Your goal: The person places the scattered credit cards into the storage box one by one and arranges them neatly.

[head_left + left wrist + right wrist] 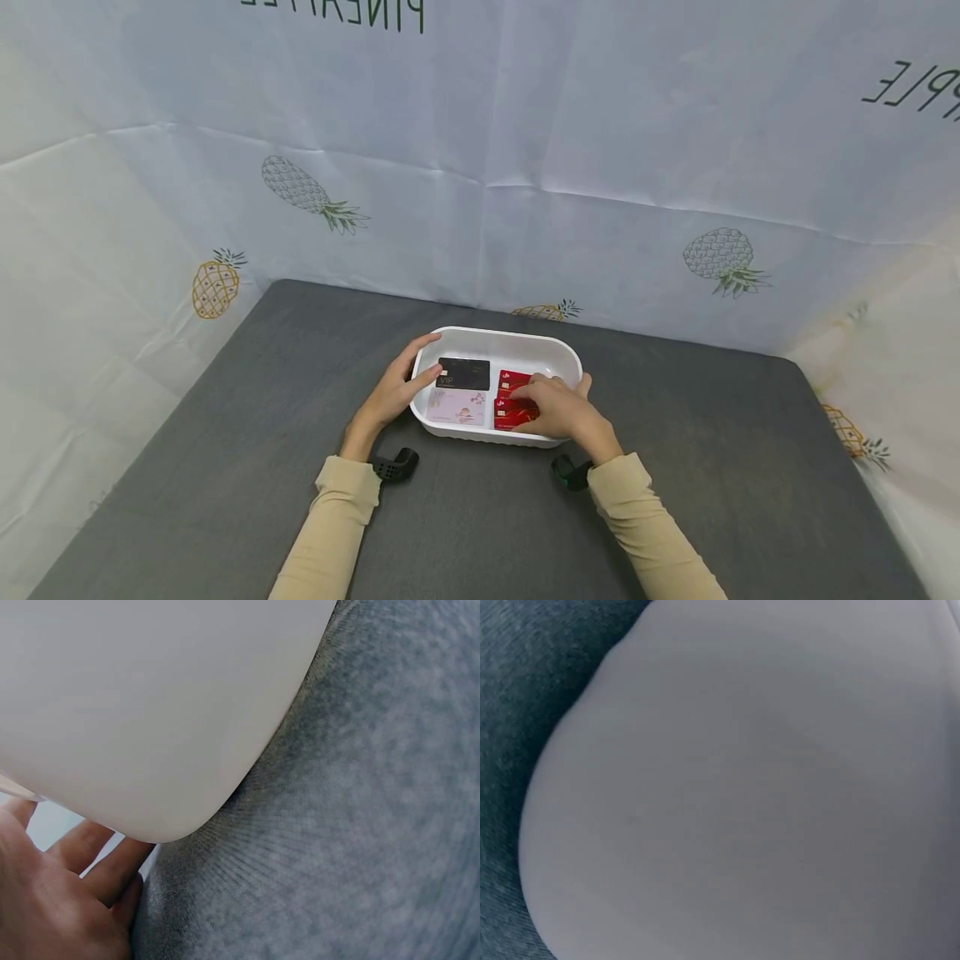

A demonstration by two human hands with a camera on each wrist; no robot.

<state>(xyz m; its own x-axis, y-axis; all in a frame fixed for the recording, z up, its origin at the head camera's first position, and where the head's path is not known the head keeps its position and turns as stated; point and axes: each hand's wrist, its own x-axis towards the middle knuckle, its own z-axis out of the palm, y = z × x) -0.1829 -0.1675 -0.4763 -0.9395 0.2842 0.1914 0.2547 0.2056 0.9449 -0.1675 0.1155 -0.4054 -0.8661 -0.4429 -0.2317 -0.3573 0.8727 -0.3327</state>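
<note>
A white oval plastic tray (pixel 517 335) sits on the grey table with several cards flat inside. On its left side lie a black VIP card (pixel 467 379) and, nearer to me, a pink card (pixel 455 407). To the right are two red cards, the farther red card (pixel 512 382) and the nearer red card (pixel 508 415). My left hand (pixel 384 398) holds the tray's left end, thumb over the rim and fingers outside. Inside the tray's right half, my right hand (pixel 562 410) pinches the nearer red card between thumb and finger, partly covering both red cards.
The grey table (pixel 480 533) spreads around the tray. A pale curtain (pixel 480 150) with pineapple prints hangs behind and at both sides. In the right wrist view, the tray's outer wall (pixel 735 787) fills most of the picture, and no hand shows there.
</note>
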